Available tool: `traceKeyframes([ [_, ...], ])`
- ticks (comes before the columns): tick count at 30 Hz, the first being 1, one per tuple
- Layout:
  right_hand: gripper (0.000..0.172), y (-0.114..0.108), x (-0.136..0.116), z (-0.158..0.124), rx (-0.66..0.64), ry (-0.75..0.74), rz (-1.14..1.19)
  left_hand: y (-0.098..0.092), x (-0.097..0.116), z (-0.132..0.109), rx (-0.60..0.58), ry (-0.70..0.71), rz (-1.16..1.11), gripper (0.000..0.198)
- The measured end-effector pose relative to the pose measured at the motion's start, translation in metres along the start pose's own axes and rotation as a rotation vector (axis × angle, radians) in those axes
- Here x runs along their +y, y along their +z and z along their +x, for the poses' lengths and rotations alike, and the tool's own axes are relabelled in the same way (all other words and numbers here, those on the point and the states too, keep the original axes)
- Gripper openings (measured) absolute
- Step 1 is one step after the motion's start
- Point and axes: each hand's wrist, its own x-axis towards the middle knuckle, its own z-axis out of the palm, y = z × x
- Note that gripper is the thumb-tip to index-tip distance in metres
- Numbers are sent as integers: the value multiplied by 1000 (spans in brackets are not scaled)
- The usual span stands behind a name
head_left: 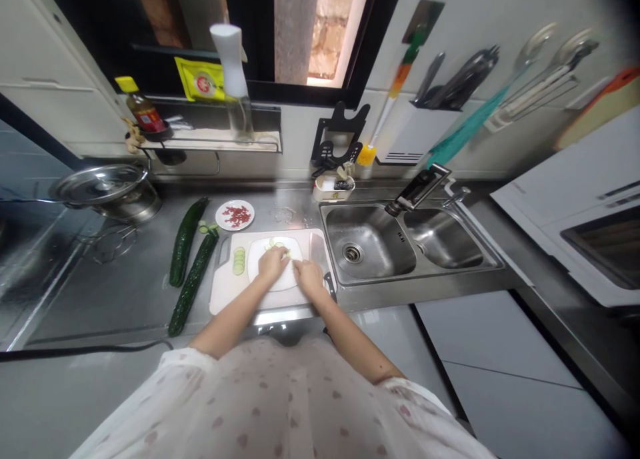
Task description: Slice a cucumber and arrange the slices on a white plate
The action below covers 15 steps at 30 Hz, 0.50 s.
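Over a white plate, my left hand is closed, its fingertips pinched on a pale green cucumber slice. My right hand is closed too, close beside the left at the plate's right side; what its fingers hold, if anything, is hidden. More cucumber slices lie near the plate's far rim, partly covered by my left hand. The plate rests on a pale cutting board. On the board's left side is an overlapping row of cucumber slices. At the right edge lies a knife with a black handle.
Two dark green cucumbers lie left of the board, with cut end pieces by them. Behind the board is a small plate of chopped red bits. A double sink is on the right; a lidded steel pot stands far left.
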Motion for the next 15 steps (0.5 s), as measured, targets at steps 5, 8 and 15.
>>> traceKeyframes([
  [5, 32, 1, 0, 4, 5, 1, -26, 2, 2, 4, -16, -24, 22, 28],
  [8, 32, 1, 0, 7, 2, 2, -31, 1, 3, 7, -33, -37, 32, 28],
  [15, 31, 2, 1, 8, 9, 4, -44, 0, 5, 8, -40, -55, 43, 28],
])
